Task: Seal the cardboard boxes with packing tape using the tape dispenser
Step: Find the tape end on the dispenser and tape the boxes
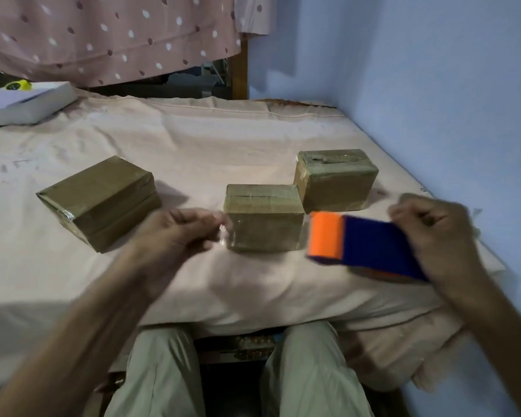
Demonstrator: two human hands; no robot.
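orange-and-blue tape dispenser (358,245), brown boxes (263,218), spotted pink curtain (109,34)

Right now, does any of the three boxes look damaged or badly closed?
Yes. The far right box has a torn, ragged strip along its top seam. The middle box shows a dark slit on top.

Bed with three taped boxes and a white box

The bed (193,139), under a wrinkled pale pink sheet, carries three brown cardboard boxes: the left box (98,203) angled and well apart, the middle box (263,218) just beside the right box (336,180). A flat white box (27,105) lies at the far left corner.
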